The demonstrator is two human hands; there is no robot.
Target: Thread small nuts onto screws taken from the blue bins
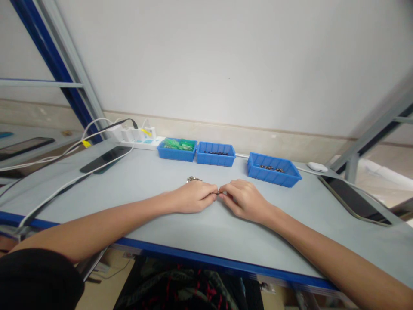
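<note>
We see the work in the middle of a step, as we judge it: one small piece [218, 193] sits between the two hands, over the middle of the counter [200, 241], and nothing shows it as finished. The left hand [193, 196] has thumb and finger pinched together on one end of it, and the right hand [243, 199] pinches the other end, its remaining fingers curled in. The fingertips nearly meet, so we cannot make out what the piece is or whether it is one part or two.

Just beyond the left hand, partly hidden by it, lies a small shiny pile [193, 178]. We cannot tell whether those bits are done or waiting, so we can give no firm count of progress.

As for what is left, the stock has not run out. Along the back of the counter, the left bin [177, 154] holds green plastic [179, 144], the middle bin [215, 160] beside it holds dark bits [217, 153], and the right bin [272, 175], set apart from these two, holds brownish metal bits [272, 168]. In the middle and right bins the bits lie low, well under the rim, and neither hand is touching any bin.
</note>
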